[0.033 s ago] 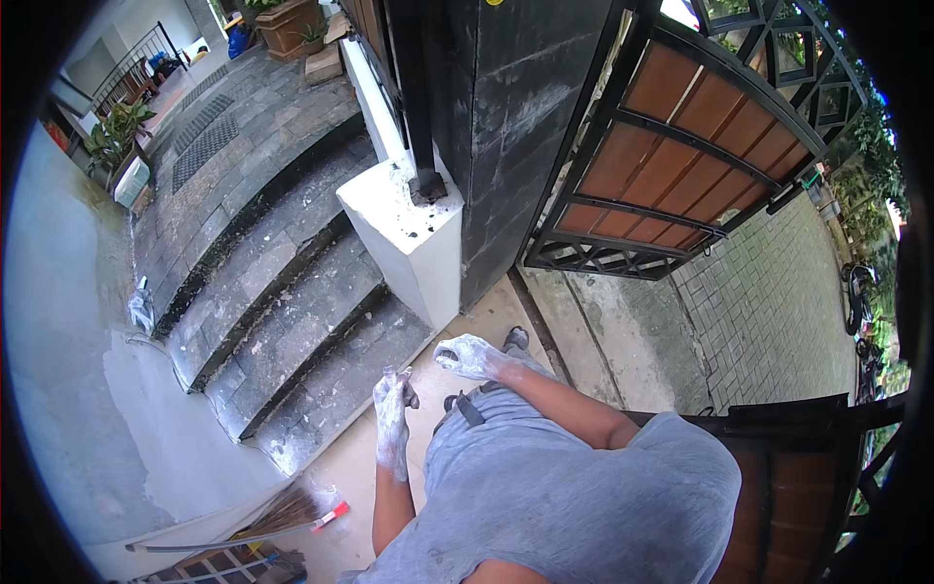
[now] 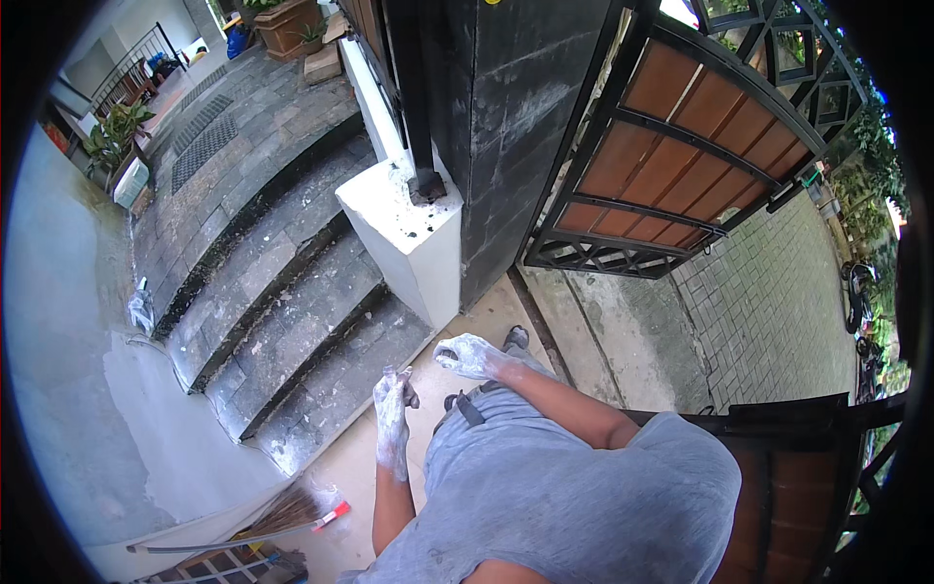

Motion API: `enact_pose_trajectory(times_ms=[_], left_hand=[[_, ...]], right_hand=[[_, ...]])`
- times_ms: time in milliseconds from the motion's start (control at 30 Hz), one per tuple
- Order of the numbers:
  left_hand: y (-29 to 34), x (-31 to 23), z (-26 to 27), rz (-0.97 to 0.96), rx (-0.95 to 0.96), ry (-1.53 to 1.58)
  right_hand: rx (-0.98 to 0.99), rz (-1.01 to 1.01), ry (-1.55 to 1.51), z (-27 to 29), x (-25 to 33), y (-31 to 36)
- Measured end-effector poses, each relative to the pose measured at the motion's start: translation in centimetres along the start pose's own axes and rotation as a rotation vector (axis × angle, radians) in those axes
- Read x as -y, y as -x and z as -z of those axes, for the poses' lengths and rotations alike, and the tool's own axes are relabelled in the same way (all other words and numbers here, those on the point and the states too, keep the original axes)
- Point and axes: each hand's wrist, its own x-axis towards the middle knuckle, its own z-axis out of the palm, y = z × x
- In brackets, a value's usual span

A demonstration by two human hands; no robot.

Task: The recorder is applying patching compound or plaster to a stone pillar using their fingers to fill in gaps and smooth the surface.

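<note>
Hanging half-curled, left hand (image 2: 392, 404) and right hand (image 2: 471, 357) are hiding any grip, can't tell; brushing shirt (image 2: 584, 487) is risking white smears.

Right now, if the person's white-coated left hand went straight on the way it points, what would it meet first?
Probably the white rectangular pillar beside the grey stone steps; depth is unclear, so the left hand might pass above it.
</note>
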Motion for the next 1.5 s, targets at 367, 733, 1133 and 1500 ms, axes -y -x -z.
enact_pose_trajectory(times_ms=[367,733,1133,1500], left_hand=[[-1.9,-0.2,-1.0,0.006,0.008,-0.04],[-2.3,0.2,-1.9,0.108,0.042,0.06],[-3.4,1.7,-1.2,0.087,0.044,0.218],[-6.2,-2.4,-5.9,0.068,-0.053,0.067]], right_hand=[[0.002,-0.045,-0.003,1.3,-0.7,-0.8],[-0.001,-0.026,-0.004,2.0,-0.6,-1.0],[0.262,-0.12,-1.743,2.8,1.7,-2.6],[0.462,-0.171,-2.256,6.6,1.3,-6.9]])
